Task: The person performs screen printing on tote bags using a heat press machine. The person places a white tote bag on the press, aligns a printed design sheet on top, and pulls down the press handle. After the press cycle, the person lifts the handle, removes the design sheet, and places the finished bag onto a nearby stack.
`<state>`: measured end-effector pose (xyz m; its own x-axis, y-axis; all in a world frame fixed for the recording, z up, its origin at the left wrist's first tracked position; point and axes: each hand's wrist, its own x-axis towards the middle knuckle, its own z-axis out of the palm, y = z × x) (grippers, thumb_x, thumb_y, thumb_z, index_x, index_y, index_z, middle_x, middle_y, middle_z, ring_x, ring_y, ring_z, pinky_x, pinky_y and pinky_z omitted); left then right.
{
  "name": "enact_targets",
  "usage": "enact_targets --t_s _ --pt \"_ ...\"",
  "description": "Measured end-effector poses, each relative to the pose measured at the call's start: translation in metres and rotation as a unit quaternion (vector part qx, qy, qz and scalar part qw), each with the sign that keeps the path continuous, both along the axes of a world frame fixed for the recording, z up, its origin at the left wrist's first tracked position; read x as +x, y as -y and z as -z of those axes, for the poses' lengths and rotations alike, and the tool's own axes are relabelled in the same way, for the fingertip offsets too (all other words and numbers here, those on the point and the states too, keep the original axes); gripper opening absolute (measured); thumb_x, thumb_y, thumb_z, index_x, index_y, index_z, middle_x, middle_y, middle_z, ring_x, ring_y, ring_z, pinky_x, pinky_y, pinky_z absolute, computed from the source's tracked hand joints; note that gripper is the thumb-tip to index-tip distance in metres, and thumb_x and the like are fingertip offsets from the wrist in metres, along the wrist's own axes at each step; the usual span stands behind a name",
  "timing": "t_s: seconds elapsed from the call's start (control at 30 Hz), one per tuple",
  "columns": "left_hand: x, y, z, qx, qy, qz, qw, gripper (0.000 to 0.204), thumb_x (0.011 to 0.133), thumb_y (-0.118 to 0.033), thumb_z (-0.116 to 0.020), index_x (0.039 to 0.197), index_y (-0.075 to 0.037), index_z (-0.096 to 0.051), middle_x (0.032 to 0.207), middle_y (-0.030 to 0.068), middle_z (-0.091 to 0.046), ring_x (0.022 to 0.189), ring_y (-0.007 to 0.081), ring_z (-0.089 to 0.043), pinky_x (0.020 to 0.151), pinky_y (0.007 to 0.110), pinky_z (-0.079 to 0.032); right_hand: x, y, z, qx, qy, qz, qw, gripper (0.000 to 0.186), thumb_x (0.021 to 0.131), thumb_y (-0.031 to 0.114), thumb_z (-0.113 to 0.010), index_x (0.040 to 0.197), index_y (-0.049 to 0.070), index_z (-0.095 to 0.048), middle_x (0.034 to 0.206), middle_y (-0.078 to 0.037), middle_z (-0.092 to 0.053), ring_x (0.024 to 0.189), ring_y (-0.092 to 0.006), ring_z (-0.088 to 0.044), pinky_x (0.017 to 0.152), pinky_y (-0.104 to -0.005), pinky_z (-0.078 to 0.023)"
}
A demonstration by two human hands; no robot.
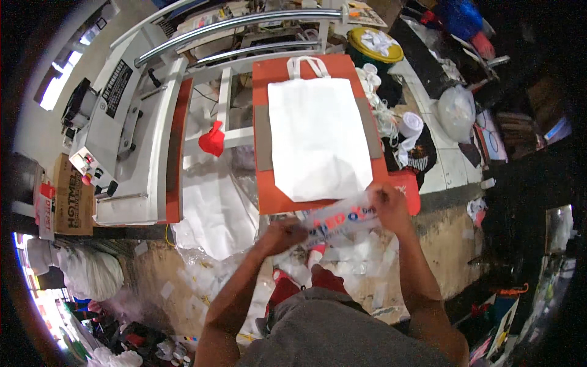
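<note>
Between my two hands a clear film strip printed in red and blue (343, 221) is stretched, tilted up toward its right end. My left hand (285, 236) pinches the left end, and my right hand (389, 207) grips the right end. Just beyond the strip lies a white tote bag (319, 134), flat, with its handles (307, 67) pointing away from me. Under the bag is an orange-red platen (260, 73) with grey-brown patches showing at both sides. The film's upper right part overlaps the bag's near edge in view.
Left of the platen stands a white heat press (131, 159) with chrome rails (244, 29) behind. White sheets (217, 214) hang below it, near a red cloth (211, 139). A cardboard box (73, 196) sits far left. White rolls (411, 125) and a yellow-rimmed tub (374, 44) stand right.
</note>
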<state>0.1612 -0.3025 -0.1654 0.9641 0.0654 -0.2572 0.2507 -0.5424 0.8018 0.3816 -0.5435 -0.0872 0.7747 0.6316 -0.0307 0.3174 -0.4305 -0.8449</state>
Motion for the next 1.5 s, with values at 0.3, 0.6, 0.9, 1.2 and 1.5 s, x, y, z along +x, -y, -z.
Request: enact_targets --t_s 0.3,0.6,0.9,1.2,1.5 --pt "0.158 -0.105 -0.023 -0.144 0.157 -0.423 0.881 0.02 0.09 -0.014 -0.07 0.106 -0.002 -0.066 0.085 0.007 -0.069 0.073 0.0126 -0.065 0.058 0.027 -0.05 0.149 -0.127 0.048 0.183 -0.085 0.121 0.972 0.034 0.088 0.007 -0.066 0.12 0.0 -0.059 0.086 -0.008 -0.068 0.069 -0.0099 -0.063 0.059 -0.0239 -0.05" --pt "0.177 -0.115 -0.013 0.274 0.179 -0.38 0.865 0.042 0.087 -0.018 -0.065 0.124 0.0 -0.06 0.127 0.023 -0.06 0.116 0.0384 -0.058 0.098 0.046 -0.047 0.168 -0.137 0.065 0.041 0.317 0.062 0.945 0.043 0.087 0.02 -0.066 0.122 -0.003 -0.057 0.125 -0.024 -0.055 0.115 -0.0428 -0.05 0.102 -0.0511 -0.039" --pt "0.192 -0.044 -0.003 0.371 0.134 -0.078 0.916 0.058 0.097 -0.026 -0.048 0.151 -0.009 -0.036 0.158 0.0171 -0.031 0.147 0.0426 -0.022 0.119 0.055 -0.019 0.103 -0.147 0.082 -0.137 0.355 -0.168 0.91 0.06 0.095 0.037 -0.051 0.147 0.008 -0.044 0.158 -0.019 -0.029 0.147 -0.045 -0.019 0.119 -0.0609 -0.013" --pt "0.195 -0.047 -0.001 0.402 0.153 -0.055 0.901 0.057 0.097 -0.027 -0.046 0.151 -0.009 -0.038 0.159 0.0162 -0.031 0.149 0.0392 -0.022 0.12 0.053 -0.018 0.101 -0.145 0.083 -0.088 0.355 -0.14 0.92 0.057 0.091 0.033 -0.056 0.141 0.006 -0.05 0.154 -0.018 -0.036 0.145 -0.044 -0.025 0.118 -0.0604 -0.016" --pt "0.194 -0.046 0.002 0.403 0.201 -0.075 0.89 0.055 0.093 -0.026 -0.052 0.145 -0.007 -0.047 0.154 0.0154 -0.039 0.146 0.0381 -0.028 0.119 0.053 -0.022 0.102 -0.143 0.091 -0.061 0.384 -0.122 0.913 0.051 0.091 0.031 -0.057 0.134 0.005 -0.056 0.147 -0.019 -0.046 0.139 -0.0431 -0.036 0.116 -0.0595 -0.023"
